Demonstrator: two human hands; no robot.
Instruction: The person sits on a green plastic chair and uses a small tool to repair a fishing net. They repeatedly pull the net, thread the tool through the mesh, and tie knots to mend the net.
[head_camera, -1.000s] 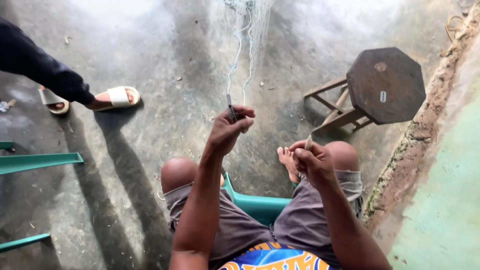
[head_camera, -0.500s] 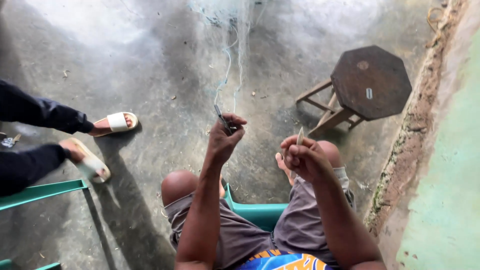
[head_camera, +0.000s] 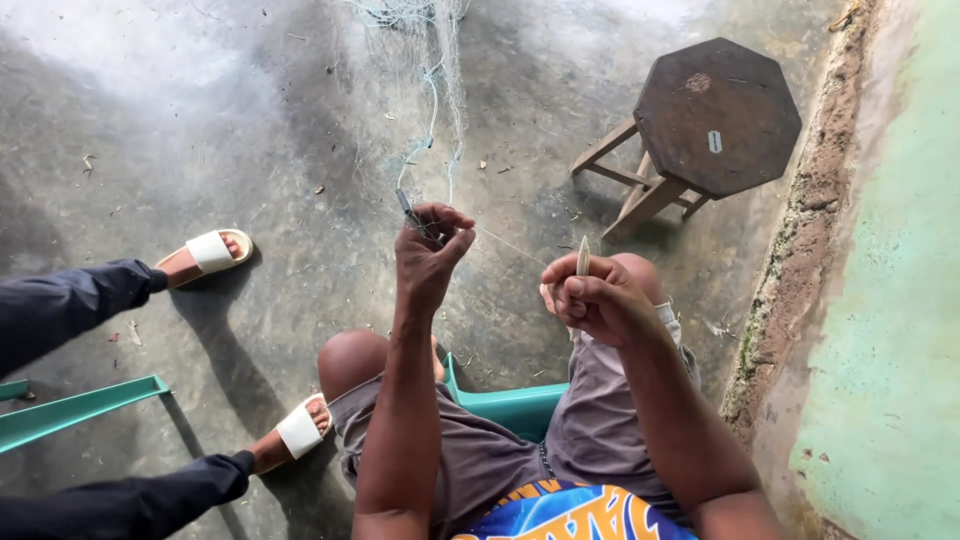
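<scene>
A fine, pale fishing net (head_camera: 425, 60) is seen stretched over the concrete floor (head_camera: 200, 130), running from the top of the view down to the left hand (head_camera: 428, 262). The left hand is raised and closed, with the net's blue-white cord (head_camera: 432, 110) and a small dark tool (head_camera: 408, 208) pinched between thumb and fingertips. A thin thread (head_camera: 510, 244) is drawn taut from the left hand across to the right hand (head_camera: 598, 300). The right hand is curled shut near the right knee, and a slim, pale netting needle (head_camera: 583, 256) is gripped in it, its tip pointing upward. The person is seated on a green plastic chair (head_camera: 510, 405), in grey shorts (head_camera: 480, 455). A dark wooden stool (head_camera: 715, 115) with an eight-sided top is set to the right, close to a green wall (head_camera: 890, 300). At the left, two feet in white sandals (head_camera: 212, 250) and dark trouser legs (head_camera: 70, 305) of another person are seen, well apart from the hands.
</scene>
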